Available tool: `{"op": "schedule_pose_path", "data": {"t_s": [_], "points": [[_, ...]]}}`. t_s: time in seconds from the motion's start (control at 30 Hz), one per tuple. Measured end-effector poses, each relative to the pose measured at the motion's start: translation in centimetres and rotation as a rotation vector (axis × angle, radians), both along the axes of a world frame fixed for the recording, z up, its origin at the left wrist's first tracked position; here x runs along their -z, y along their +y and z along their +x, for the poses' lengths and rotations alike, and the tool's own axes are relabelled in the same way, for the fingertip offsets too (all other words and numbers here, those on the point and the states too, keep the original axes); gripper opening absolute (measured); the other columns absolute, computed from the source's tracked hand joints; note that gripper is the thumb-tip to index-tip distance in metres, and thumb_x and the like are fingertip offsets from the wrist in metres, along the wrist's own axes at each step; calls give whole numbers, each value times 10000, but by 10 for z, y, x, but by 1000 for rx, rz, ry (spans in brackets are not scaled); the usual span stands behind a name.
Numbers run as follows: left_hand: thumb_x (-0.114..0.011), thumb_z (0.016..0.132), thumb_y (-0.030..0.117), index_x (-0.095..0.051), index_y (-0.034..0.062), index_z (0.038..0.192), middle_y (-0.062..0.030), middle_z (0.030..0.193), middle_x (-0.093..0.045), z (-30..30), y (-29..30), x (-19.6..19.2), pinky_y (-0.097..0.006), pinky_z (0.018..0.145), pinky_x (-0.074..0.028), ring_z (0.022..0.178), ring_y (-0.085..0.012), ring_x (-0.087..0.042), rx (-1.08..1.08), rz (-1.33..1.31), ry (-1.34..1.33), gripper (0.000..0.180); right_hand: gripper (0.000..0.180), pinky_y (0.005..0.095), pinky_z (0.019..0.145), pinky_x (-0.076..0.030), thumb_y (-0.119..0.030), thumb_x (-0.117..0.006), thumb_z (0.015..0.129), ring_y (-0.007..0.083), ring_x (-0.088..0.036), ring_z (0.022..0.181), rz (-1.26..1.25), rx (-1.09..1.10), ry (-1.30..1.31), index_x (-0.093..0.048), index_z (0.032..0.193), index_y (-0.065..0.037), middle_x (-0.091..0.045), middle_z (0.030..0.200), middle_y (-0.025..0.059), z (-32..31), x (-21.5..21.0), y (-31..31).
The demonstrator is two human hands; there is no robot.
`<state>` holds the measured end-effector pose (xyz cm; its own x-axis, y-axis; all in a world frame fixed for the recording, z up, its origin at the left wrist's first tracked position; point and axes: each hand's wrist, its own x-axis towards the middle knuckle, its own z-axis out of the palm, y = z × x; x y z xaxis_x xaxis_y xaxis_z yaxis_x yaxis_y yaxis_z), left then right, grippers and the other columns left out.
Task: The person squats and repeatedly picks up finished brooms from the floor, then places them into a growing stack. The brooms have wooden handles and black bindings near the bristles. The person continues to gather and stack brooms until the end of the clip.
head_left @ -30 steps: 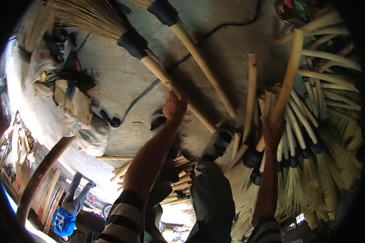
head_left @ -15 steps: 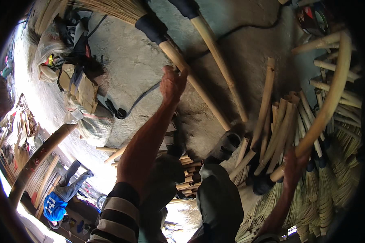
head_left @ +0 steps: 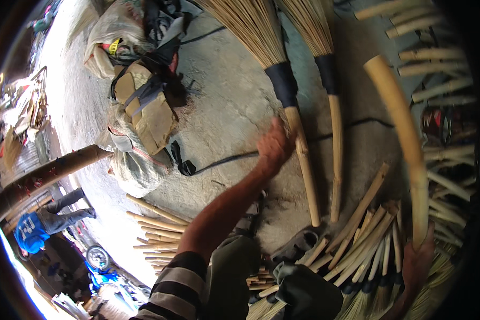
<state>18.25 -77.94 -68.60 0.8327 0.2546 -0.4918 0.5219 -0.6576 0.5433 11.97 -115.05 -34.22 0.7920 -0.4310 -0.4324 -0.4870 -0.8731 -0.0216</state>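
Note:
Two straw brooms lie side by side on the floor, bristles away from me and black collars where the handles begin. My left hand [head_left: 274, 145], slightly blurred, is beside the wooden handle of the left broom [head_left: 302, 170]; whether it grips the handle is unclear. To its right lies the other broom [head_left: 336, 154]. At the right, my right hand [head_left: 417, 261] is closed round the thick, curved pale handle of a broom [head_left: 410, 138], whose handle end points up and away. The lower part of that broom is hidden.
Broom handles [head_left: 368, 234] stand bundled before my right knee, with more poles [head_left: 437, 69] stacked far right. Several sticks [head_left: 160, 232] lie left. A sack [head_left: 136, 173], cardboard [head_left: 146, 112] and a black cord [head_left: 224, 160] lie on the floor. A person in blue [head_left: 32, 232] is at far left.
The view has shifted, showing more of the two lying brooms' bristles. The broom in my right hand has swung more upright, and its black collar has gone out of sight.

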Motion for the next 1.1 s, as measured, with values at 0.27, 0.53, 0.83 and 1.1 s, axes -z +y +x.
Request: {"op": "schedule_pose_path", "data": {"t_s": [0.27,0.53,0.83,1.1], "points": [[-737,953,360,-423,27,1207,-298,1216,-695,28,-28,13,-648,955,-547,1101,-528,-722,-85,-189,110,524,551,405,907,-516,120,-513,794,365,-627,920,228,-465,-89,-588,1332,25,-656,1023,241,96,-1,110],[-702,1018,395,-524,28,1397,-224,1307,-709,48,-9,57,-613,944,-558,1142,-438,-727,147,-3,-337,557,540,495,940,-533,93,-606,792,436,-699,992,321,-601,-72,-610,1327,26,-689,1074,259,119,31,158],[-787,874,273,-702,84,1376,-187,1361,-693,-115,49,-107,-551,1087,-522,1163,-302,-710,946,-87,-835,543,588,569,870,-519,21,-702,808,479,-687,1071,321,-954,-103,-600,1386,14,-687,1240,241,136,39,150],[-854,732,263,-621,127,1515,-64,1252,-700,-65,52,-212,-459,984,-566,1026,-239,-738,772,341,-626,828,478,410,896,-501,-247,-671,963,230,-616,973,-198,-1793,-518,-665,1403,-57,-658,1168,138,76,71,169]]}}
